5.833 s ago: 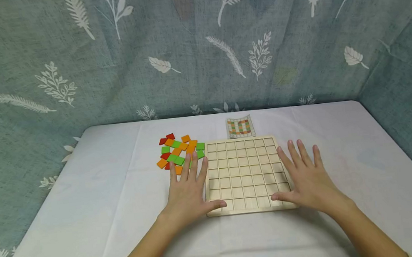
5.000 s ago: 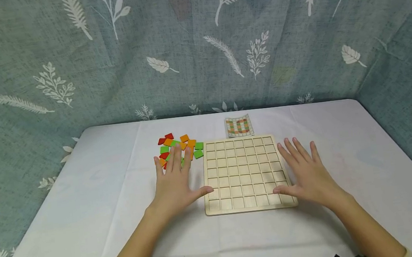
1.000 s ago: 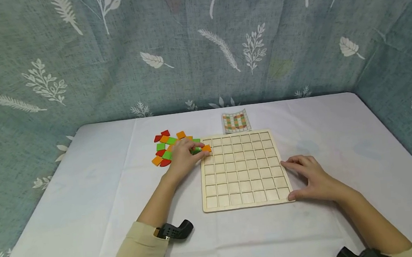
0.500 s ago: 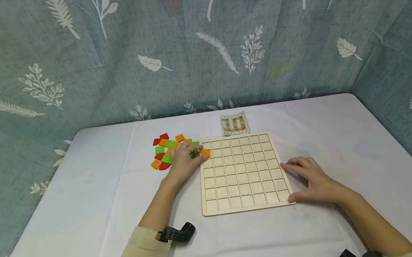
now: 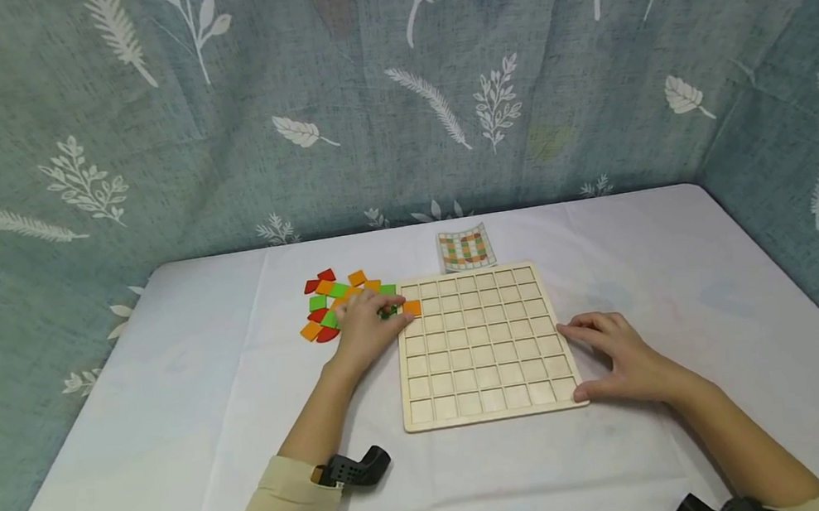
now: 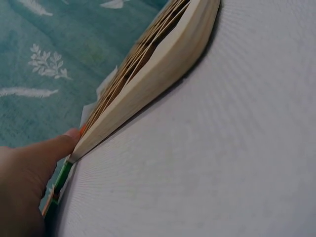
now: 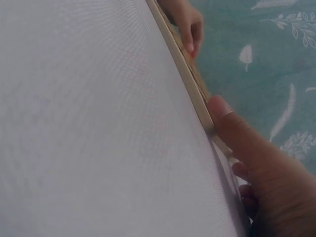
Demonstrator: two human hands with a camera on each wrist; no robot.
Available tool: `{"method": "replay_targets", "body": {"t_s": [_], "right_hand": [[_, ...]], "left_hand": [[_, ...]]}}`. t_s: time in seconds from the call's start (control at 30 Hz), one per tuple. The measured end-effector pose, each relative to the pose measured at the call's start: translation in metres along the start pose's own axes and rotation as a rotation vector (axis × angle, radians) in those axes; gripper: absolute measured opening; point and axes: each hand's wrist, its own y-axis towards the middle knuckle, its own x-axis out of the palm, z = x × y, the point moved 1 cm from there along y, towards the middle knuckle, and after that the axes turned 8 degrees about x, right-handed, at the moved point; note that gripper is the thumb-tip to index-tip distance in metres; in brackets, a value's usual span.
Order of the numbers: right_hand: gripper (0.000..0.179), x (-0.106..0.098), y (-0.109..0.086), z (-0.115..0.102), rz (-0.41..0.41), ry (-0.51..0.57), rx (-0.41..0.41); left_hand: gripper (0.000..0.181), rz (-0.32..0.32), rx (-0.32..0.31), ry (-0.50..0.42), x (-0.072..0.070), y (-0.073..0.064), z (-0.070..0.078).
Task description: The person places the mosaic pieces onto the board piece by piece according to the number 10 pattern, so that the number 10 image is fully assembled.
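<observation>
My left hand (image 5: 366, 327) pinches an orange square tile (image 5: 413, 308) between thumb and finger at the left edge of the wooden grid board (image 5: 488, 356). The tile lies flat over the leftmost column, second row from the back. In the left wrist view, the thumb (image 6: 61, 146) reaches the board's rim, and a sliver of orange shows there. Against the board's right side rests my right hand (image 5: 626, 362), thumb at the near corner and fingertips farther up the edge. The left hand partly covers a pile of red, orange and green tiles (image 5: 318, 302).
Behind the board lies a small patterned card (image 5: 465, 248) with a coloured grid. A white cloth (image 5: 249, 439) covers the table. A leaf-print curtain (image 5: 376, 84) hangs at the back and sides. Each wrist wears a black camera (image 5: 357, 467).
Both hands were spread above the board earlier. My left hand has since taken an orange tile from the pile; it was tilted and now lies flat. The right hand has settled on the edge.
</observation>
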Motion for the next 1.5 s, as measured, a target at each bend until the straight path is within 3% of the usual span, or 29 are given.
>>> {"method": "replay_targets", "body": {"t_s": [0.17,0.3,0.4,0.67,0.93,1.03,1.2,1.3,1.5], "right_hand": [[0.087,0.001,0.000,0.001,0.003,0.006,0.002],[0.088,0.000,0.000,0.001,0.002,0.001,-0.001],[0.088,0.000,0.000,0.001,0.006,-0.006,-0.005],[0.088,-0.001,-0.001,0.000,-0.005,0.002,0.003],[0.087,0.000,0.001,0.001,-0.002,0.012,0.005],[0.087,0.000,0.000,0.001,-0.001,0.010,-0.001],[0.089,0.000,0.000,0.002,0.008,0.002,-0.012],[0.088,0.000,0.000,0.003,0.015,-0.003,-0.009],[0.087,0.000,0.001,0.003,0.016,0.001,-0.016]], "left_hand": [[0.037,0.026,0.012,-0.014,-0.006,-0.001,-0.004],[0.035,0.057,-0.037,-0.051,-0.012,0.000,-0.010],[0.035,0.046,-0.072,-0.057,-0.015,-0.001,-0.013],[0.038,-0.018,-0.103,0.042,-0.018,-0.002,-0.015],[0.035,-0.001,-0.034,0.156,-0.017,-0.003,-0.016],[0.037,0.023,-0.032,0.134,-0.018,-0.003,-0.015],[0.038,0.068,-0.019,0.000,-0.018,0.000,-0.008],[0.037,0.057,0.004,-0.041,-0.014,0.003,-0.003],[0.035,0.009,0.040,-0.034,-0.007,0.010,0.004]]}}
